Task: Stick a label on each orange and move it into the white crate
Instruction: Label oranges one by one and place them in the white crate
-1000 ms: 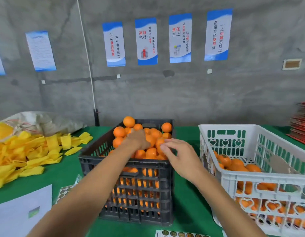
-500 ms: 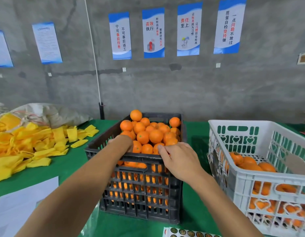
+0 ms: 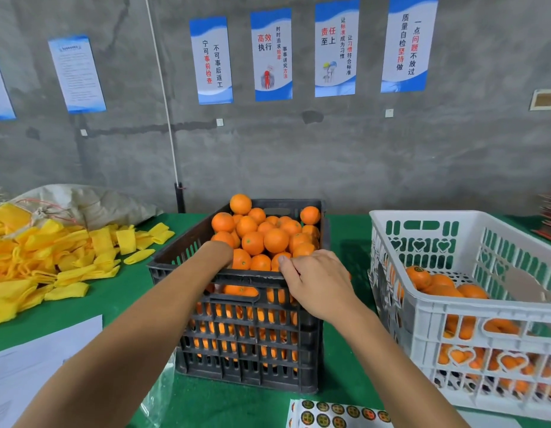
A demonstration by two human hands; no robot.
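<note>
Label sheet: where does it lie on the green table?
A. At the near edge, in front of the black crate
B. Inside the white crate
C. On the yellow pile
A: the label sheet lies flat at the near edge, in front of the black crate.

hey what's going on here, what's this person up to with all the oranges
A person is working at a green table, reaching both arms into a black crate piled with oranges. The right hand rests at the crate's near rim, fingers on the fruit. The left hand is hidden inside behind the rim, so what it holds cannot be seen. A white crate to the right already holds some oranges, at least one with a label. A sheet of round labels lies at the near edge.
</note>
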